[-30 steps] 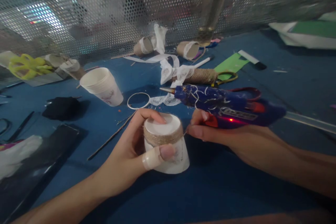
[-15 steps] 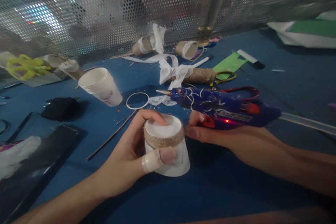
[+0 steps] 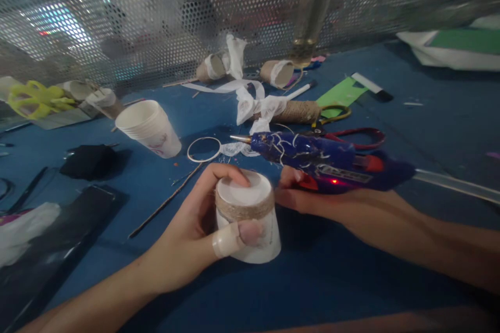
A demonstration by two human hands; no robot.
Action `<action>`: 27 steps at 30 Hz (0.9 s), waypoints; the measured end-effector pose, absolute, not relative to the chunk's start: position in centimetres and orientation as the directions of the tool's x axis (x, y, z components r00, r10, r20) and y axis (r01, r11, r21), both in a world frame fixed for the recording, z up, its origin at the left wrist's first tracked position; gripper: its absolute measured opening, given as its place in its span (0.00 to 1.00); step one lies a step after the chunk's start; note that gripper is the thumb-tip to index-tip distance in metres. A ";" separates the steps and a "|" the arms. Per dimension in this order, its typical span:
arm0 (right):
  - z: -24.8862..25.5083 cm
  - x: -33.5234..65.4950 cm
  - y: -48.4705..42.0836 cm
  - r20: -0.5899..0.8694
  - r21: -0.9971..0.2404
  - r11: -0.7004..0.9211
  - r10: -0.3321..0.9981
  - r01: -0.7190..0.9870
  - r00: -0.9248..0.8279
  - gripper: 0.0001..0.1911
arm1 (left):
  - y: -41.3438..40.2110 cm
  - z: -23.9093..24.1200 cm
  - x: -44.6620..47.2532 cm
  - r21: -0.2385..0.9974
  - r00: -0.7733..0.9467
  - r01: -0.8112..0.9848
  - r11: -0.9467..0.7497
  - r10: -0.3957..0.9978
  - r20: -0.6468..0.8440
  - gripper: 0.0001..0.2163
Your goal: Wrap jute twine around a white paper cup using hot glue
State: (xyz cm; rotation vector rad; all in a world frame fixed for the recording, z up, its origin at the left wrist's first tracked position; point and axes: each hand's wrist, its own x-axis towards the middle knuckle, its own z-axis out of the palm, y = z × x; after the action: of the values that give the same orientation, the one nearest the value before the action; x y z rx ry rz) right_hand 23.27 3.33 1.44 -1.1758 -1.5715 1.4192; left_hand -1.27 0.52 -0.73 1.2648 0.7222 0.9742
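My left hand (image 3: 211, 218) is closed around an upside-down white paper cup (image 3: 269, 239). Its index finger presses on the cup's base, and the thumb, wrapped in a pale bandage, lies along the near side. Several turns of brown twine (image 3: 246, 210) circle the cup just below its upturned base. My right hand (image 3: 308, 200) grips a dark blue hot glue gun (image 3: 312, 158) with a lit red lamp and a clear glue stick out of its back. The gun's metal nozzle points left, above and beyond the cup, apart from it. My right fingers are partly hidden by the gun.
A stack of paper cups (image 3: 150, 130) stands at left. Behind the gun lie white lace (image 3: 269, 109), a twine roll (image 3: 300, 112) and red-handled scissors (image 3: 367, 138). A thin stick (image 3: 166, 203) lies left of my hand. A perforated metal screen (image 3: 156, 21) borders the back.
The glue gun has shifted very slightly to the left. The cup has turned or tilted a little in my left hand; both grips stay the same.
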 end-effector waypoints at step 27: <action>0.4 23.8 4.4 0.113 -0.949 0.121 0.993 0.291 -0.044 0.20 | 0.5 0.4 -1.9 0.940 0.319 -0.340 0.015 0.942 0.101 0.14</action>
State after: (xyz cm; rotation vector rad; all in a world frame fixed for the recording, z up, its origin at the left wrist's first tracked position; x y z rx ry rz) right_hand 23.79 4.36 0.36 -1.3179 -1.4987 0.9835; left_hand -1.88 0.49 0.39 1.1272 0.6928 1.1335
